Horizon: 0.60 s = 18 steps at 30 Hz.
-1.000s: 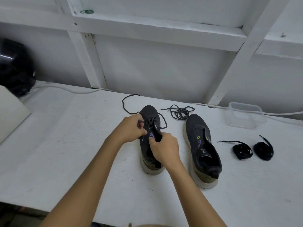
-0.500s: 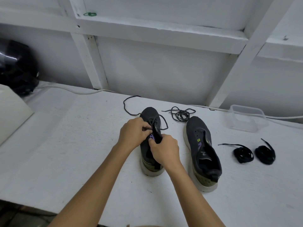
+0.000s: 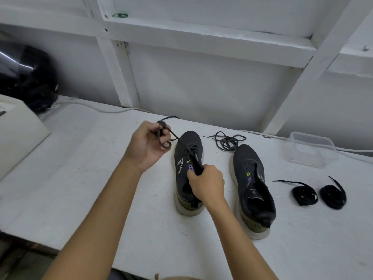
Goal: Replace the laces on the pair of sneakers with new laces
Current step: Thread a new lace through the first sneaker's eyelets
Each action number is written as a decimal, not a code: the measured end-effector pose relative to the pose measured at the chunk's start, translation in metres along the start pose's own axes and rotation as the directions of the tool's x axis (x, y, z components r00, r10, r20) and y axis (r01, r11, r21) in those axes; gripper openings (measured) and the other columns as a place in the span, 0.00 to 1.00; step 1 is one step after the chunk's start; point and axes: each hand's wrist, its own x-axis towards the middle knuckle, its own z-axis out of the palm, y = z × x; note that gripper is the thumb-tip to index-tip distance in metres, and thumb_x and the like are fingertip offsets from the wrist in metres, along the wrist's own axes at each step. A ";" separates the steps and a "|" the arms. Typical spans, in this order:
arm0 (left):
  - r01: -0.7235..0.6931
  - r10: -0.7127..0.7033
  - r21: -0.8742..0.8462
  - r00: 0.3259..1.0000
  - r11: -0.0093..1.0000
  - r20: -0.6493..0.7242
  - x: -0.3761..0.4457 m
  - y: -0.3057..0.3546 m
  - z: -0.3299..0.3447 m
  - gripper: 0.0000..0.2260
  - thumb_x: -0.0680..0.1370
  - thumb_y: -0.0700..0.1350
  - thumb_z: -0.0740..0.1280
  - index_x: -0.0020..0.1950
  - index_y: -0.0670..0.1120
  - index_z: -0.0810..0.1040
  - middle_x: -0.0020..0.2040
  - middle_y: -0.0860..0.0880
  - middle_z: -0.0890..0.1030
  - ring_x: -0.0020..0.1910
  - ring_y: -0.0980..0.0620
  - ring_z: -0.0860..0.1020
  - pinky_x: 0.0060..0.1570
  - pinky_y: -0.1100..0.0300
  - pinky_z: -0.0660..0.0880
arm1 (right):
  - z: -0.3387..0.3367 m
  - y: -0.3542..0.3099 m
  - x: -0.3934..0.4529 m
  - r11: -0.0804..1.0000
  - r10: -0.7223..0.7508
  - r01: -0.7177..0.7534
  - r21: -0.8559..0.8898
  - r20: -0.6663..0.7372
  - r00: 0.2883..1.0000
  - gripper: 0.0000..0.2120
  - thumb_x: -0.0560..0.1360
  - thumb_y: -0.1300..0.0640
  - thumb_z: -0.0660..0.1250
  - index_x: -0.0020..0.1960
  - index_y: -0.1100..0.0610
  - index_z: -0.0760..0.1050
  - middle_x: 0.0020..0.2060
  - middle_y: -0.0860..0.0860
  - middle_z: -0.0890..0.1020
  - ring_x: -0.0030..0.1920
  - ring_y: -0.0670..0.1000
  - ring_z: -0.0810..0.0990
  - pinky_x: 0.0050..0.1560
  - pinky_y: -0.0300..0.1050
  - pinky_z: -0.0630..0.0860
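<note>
Indoors, white table point(image 3: 80, 178), left hand point(image 3: 148, 145) gripping lace point(image 3: 177, 138), right hand point(image 3: 205, 183) pinching tongue point(image 3: 198, 168)

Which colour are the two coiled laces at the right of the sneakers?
Black; the coiled laces show best in the head view.

1. Was evenly and softly lit, moderately bright, with a cool grey-white cast; no light source shown in frame.
2. Threw only faint, short shadows beside the sneakers point(image 3: 253, 188) and under the forearms.
3. Showed a streak of glare on the glossy black object point(image 3: 24, 77) at upper left.
4. Bent the white beams point(image 3: 201, 40) near the top and edges, as from a wide-angle lens.
5. Stayed fairly sharp at centre; blurred slightly around the left hand point(image 3: 148, 145) and its lace point(image 3: 163, 136), softened toward the corners.
</note>
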 end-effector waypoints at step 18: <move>-0.047 0.060 0.137 0.994 0.989 -0.087 0.015 0.009 0.004 0.05 0.72 0.43 0.64 0.37 0.46 0.76 0.37 0.50 0.76 0.32 0.54 0.72 0.33 0.61 0.64 | -0.040 -0.041 0.036 0.847 -0.504 0.520 -0.114 0.141 0.852 0.08 0.80 0.47 0.66 0.53 0.48 0.82 0.49 0.49 0.83 0.52 0.52 0.79 0.52 0.48 0.74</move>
